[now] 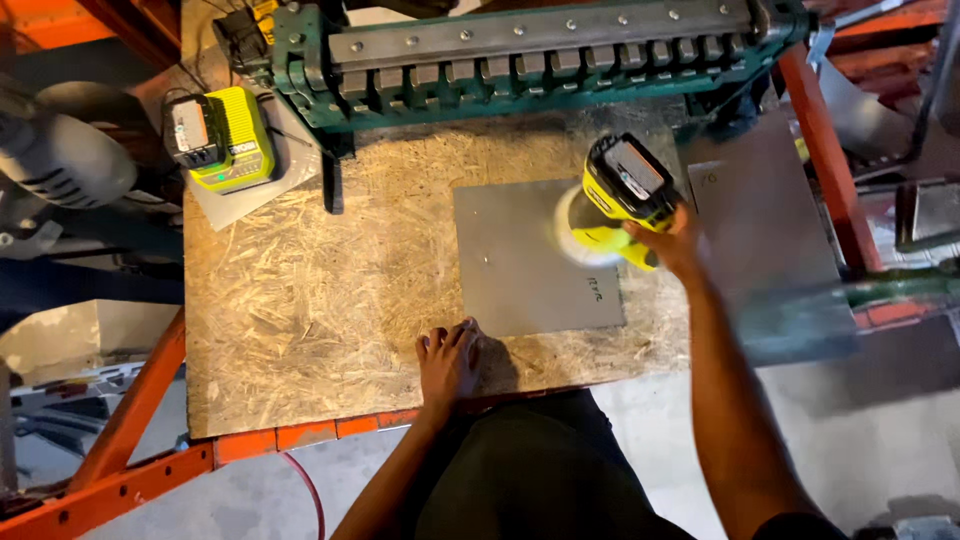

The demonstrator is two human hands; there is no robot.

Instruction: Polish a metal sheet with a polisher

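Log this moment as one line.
right hand: grips yellow sander on metal sheet | left hand: flat at sheet's near corner | board underneath

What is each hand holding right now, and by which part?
The right hand grips the yellow cordless sander by its rear body. The left hand holds nothing; it presses flat on the metal sheet's near corner.

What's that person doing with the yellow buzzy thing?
A person is running a yellow cordless power tool with the right hand over a flat grey metal sheet. The tool's round pad is blurred. The left hand presses flat at the sheet's near corner. The sheet lies on a chipboard bench; a battery charger sits at the back.
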